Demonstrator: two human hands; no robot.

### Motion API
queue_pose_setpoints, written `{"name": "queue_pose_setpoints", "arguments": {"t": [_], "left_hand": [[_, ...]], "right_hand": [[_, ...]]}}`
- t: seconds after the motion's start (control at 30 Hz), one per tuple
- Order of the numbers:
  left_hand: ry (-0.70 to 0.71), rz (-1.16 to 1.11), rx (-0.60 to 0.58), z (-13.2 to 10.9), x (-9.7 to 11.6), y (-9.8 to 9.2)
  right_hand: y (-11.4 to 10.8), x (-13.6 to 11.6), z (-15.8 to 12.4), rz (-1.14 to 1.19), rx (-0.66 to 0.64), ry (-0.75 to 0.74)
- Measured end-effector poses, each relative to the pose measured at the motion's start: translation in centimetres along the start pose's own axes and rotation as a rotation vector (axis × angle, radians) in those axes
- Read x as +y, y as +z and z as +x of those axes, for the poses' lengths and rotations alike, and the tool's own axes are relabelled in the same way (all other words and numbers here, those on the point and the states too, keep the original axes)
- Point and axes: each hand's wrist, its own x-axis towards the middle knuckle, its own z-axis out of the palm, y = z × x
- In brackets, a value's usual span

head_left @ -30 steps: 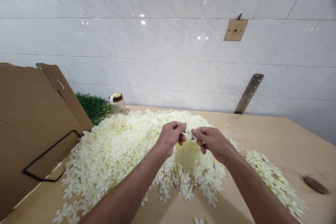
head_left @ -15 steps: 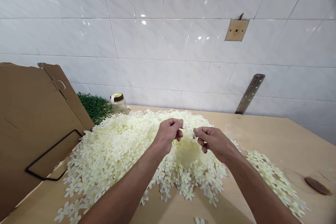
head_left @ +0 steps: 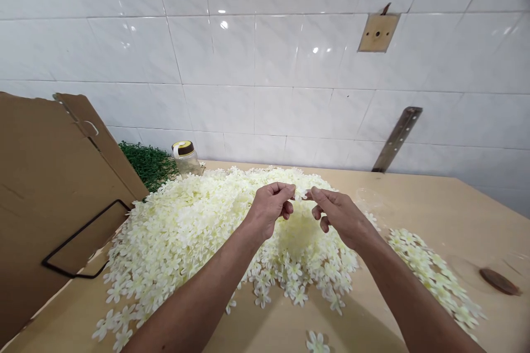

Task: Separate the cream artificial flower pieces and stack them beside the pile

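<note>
A wide heap of white artificial flowers [head_left: 199, 220], pale yellow at their centres, covers the middle and left of the table. Over its right half, my left hand [head_left: 273, 207] is closed in a pinch of thumb and forefinger. Facing it, my right hand [head_left: 337, 212] pinches too, its other fingers loosely curled. The two sets of fingertips are close together, with a small gap between them. Something pale shows there, but it blends with the white heap behind, so I cannot make out what either hand holds. One loose flower [head_left: 317, 342] lies at the near edge of view.
More flowers [head_left: 434, 276] are spread in a flat patch on the right. Beyond them lies a brown oval object [head_left: 500, 281]. A cardboard sheet [head_left: 49, 187] stands at left, near green artificial foliage [head_left: 149, 165] and a lidded jar [head_left: 186, 159]. A metal bracket [head_left: 397, 140] leans by the tiled wall.
My hands have come slightly closer together at the fingertips. The view has tilted down a little, bringing the loose flower in front more fully into sight.
</note>
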Motion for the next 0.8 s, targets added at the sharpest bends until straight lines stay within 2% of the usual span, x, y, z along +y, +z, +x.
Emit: {"name": "queue_pose_setpoints", "arguments": {"t": [0.1,0.23,0.5,0.8], "left_hand": [[0.014,0.037,-0.002,-0.18,-0.22,0.33],[0.035,0.109,-0.002,-0.52,-0.24,0.77],[0.101,0.264,0.047,-0.64,-0.37,1.07],[0.094,0.245,0.085,-0.56,0.26,0.68]], "right_hand": [[0.29,-0.16,-0.20,0.095,-0.044,0.016],[0.33,-0.35,-0.34,0.113,-0.131,0.018],[0.12,-0.15,-0.18,0.067,-0.062,0.038],[0.37,-0.27,-0.39,0.081,-0.071,0.041]]}}
